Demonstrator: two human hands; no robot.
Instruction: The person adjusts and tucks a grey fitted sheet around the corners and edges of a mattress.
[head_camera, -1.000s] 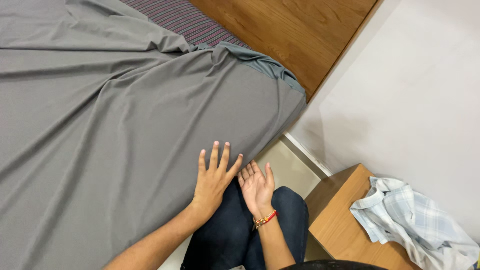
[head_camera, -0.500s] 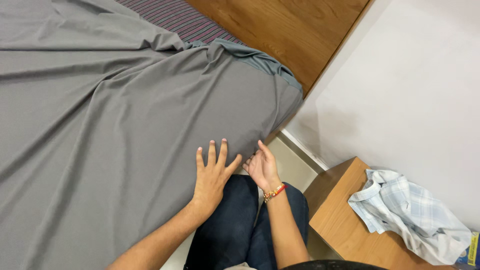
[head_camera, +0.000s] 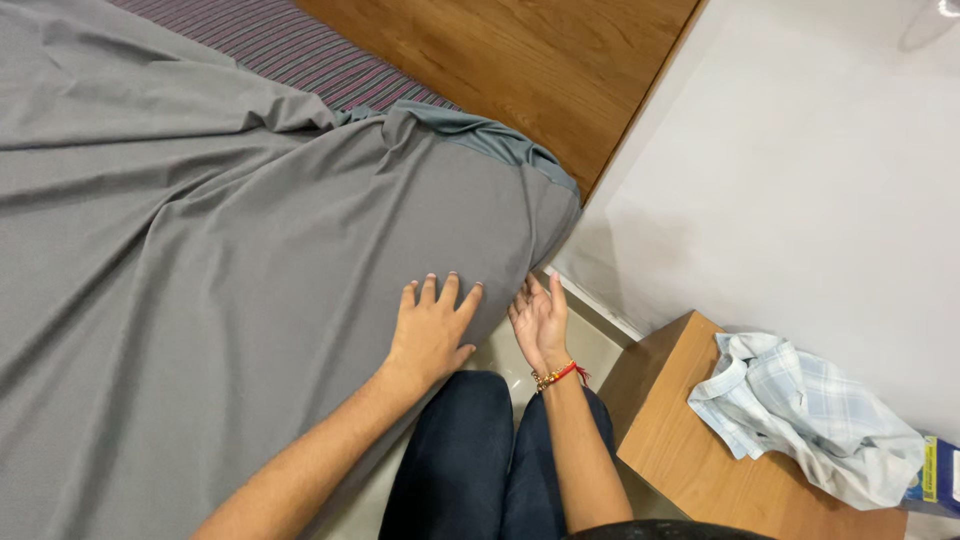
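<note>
**Hands at the corner of a grey-sheeted bed**

A grey bedsheet covers most of the mattress, leaving a striped strip bare beside the wooden headboard. A wooden side table at lower right carries a crumpled pale checked shirt. The left hand lies flat on the sheet's edge, fingers slightly spread. The right hand, palm open with fingers loosely together, touches the hanging sheet at the bed's corner, gripping nothing.
</note>
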